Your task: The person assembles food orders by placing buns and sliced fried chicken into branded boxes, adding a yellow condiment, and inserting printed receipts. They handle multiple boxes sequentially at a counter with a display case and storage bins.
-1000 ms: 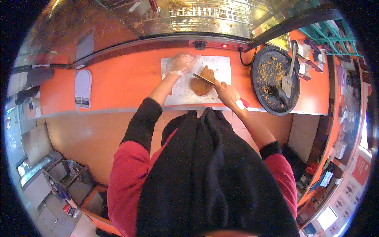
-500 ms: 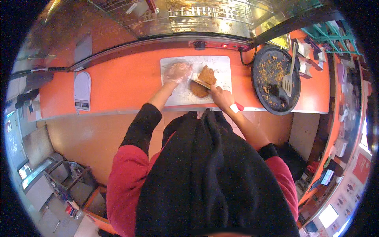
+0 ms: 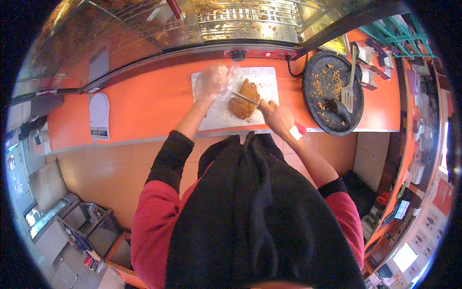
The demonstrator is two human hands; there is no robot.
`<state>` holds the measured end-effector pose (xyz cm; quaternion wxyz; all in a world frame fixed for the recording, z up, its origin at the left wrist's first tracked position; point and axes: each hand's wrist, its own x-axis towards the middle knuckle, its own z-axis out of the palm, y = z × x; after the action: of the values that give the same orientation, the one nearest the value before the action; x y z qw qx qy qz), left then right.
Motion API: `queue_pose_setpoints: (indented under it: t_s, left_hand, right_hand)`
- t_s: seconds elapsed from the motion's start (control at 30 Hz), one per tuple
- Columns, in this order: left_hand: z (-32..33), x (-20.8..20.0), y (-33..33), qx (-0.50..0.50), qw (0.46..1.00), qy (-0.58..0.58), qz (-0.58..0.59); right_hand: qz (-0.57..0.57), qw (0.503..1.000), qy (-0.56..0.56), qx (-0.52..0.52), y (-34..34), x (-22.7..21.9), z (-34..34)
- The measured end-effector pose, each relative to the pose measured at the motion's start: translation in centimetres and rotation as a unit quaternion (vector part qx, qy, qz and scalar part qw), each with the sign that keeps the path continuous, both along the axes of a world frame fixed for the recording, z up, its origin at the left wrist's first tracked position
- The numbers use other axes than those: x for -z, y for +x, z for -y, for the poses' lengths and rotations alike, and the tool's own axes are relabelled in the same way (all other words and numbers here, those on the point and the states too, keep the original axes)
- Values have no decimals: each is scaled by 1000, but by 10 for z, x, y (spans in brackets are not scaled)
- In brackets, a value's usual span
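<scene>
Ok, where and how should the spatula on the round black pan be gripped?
Probably by its handle, from above at the far right: it juts past the rim of the pan, while the slotted blade lies within it.

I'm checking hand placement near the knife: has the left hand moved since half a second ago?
Yes: judged against the white board, the left hand has shifted away from the person's body and now overlaps the board's far edge.

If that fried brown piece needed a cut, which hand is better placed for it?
Probably the right hand: it grips the knife, which lies across the fried brown piece. The left hand, gloved in clear plastic, is left of that piece, without a knife.
</scene>
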<state>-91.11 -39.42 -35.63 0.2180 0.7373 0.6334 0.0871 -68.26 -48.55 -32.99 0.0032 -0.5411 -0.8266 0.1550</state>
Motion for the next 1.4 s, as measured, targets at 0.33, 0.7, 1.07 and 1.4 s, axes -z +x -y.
queue_pose_setpoints:
  t_s: [0.33,0.7,1.07,1.4]
  left_hand:
    - [-26,17,27,42,999,18,-3]
    - [13,1,42,65,965,208,147]
    - [22,-35,73,475,871,49,-111]
    - [-4,-66,165,275,957,38,86]
  right_hand:
    - [40,999,14,17,17,16,-17]
    - [-3,999,34,26,25,20,-25]
    - [-132,956,-69,251,111,-42,47]
    - [-323,833,-90,440,210,-67,103]
